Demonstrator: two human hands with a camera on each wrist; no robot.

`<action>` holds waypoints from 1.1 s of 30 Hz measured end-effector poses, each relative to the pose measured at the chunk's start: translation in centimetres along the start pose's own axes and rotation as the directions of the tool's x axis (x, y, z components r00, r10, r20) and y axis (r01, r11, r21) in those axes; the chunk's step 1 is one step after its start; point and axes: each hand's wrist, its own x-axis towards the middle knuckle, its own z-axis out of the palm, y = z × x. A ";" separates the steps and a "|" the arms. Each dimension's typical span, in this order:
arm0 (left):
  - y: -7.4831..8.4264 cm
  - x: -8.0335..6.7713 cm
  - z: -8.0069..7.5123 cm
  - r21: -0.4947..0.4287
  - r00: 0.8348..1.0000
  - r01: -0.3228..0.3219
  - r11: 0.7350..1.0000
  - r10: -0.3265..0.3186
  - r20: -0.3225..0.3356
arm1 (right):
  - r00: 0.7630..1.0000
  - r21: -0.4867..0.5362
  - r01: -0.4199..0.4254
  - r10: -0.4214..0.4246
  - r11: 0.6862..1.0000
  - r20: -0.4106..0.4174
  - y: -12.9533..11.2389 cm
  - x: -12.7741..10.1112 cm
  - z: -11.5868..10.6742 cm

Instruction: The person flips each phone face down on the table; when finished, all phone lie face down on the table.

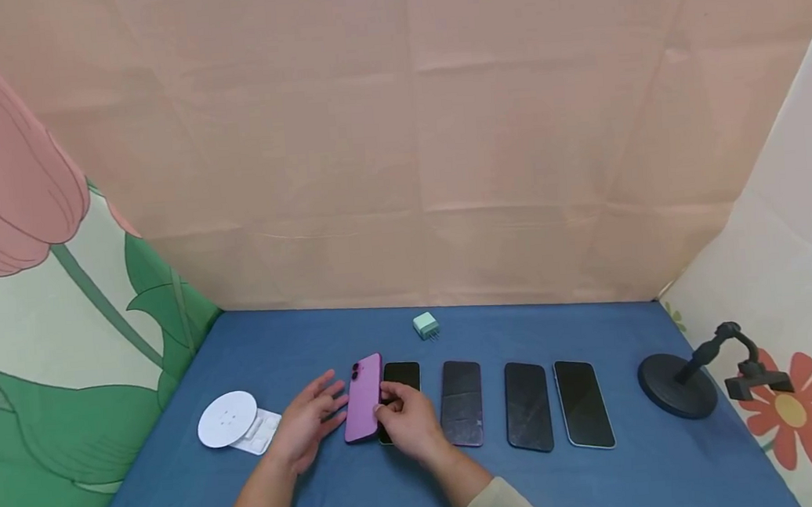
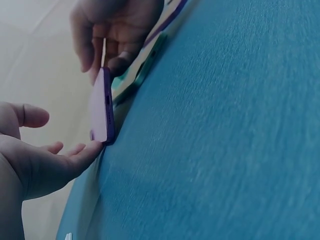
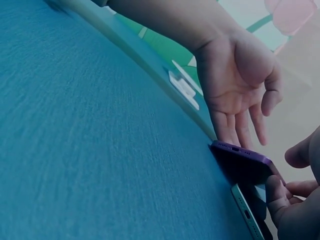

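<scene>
A purple smartphone (image 1: 363,398) is tilted up on its long left edge, its back with the camera lenses facing up and left. My right hand (image 1: 411,422) pinches its right edge between thumb and fingers. On the other side my left hand (image 1: 307,427) has its fingers stretched out, the fingertips right at the phone's lower edge in the left wrist view; its thumb stands away from the phone. Partly hidden behind the purple phone and my right hand lies a dark-screened phone with a pale green frame (image 1: 402,374).
To the right lie a purple-edged phone (image 1: 462,403), a black phone (image 1: 527,407) and a silver-edged phone (image 1: 585,404). A black stand (image 1: 678,386) is at far right. At left sits a white round-topped stand (image 1: 227,420). A pale green charger plug (image 1: 426,325) lies farther back.
</scene>
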 end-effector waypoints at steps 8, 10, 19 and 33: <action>0.3 -0.3 -0.7 0.031 1.000 0.007 0.999 -0.006 -0.014 | 1.000 -0.012 -0.012 0.012 1.000 0.003 -0.1 -0.2 0.7; 0.4 -0.3 -0.9 0.037 1.000 0.007 0.999 -0.006 -0.018 | 1.000 -0.011 -0.021 0.021 1.000 0.007 -0.2 -0.2 0.8; 0.4 -0.3 -1.7 0.060 0.999 0.002 0.998 0.001 -0.041 | 0.997 -0.054 -0.020 0.024 0.998 0.073 -0.6 -0.6 1.4; 0.7 -0.4 -2.4 0.079 0.999 -0.001 0.997 0.005 -0.050 | 0.990 -0.110 -0.012 0.027 0.994 0.139 -0.9 -0.3 2.0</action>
